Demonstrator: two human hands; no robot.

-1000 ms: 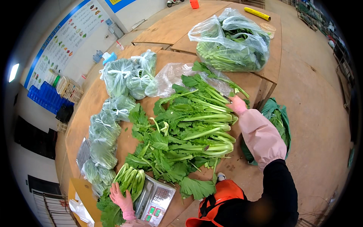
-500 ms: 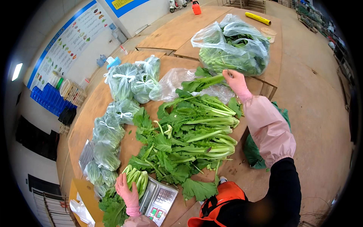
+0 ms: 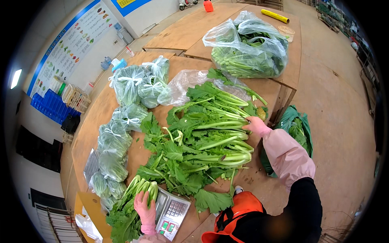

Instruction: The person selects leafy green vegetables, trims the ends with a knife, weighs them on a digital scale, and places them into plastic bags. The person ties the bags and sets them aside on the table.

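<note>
Pink-gloved, my left hand [image 3: 145, 208] is closed over a bunch of leafy greens [image 3: 129, 212] at the lower left. That bunch lies on a digital scale [image 3: 174, 211], covering most of its pan. My right hand [image 3: 257, 126], also gloved in pink, is at the right edge of a big pile of leafy greens [image 3: 198, 141]. Its fingers are closed around pale stalk ends there; the fingertips are partly hidden among the stalks. A single stalk of greens [image 3: 247, 90] lies past the pile, by a clear plastic sheet [image 3: 184, 86].
Tied bags of greens [image 3: 114, 143] line the table's left side. A large open plastic bag of greens [image 3: 251, 60] stands at the back, near a yellow tube [image 3: 275, 16] and a small basket [image 3: 287, 32]. A green sack [image 3: 298, 129] sits right of the table; a cardboard box [image 3: 87, 202] stands lower left.
My right hand has let go of the stalk it held up and come down toward me to the pile's stalk ends. My left hand has shifted slightly right on the bunch.
</note>
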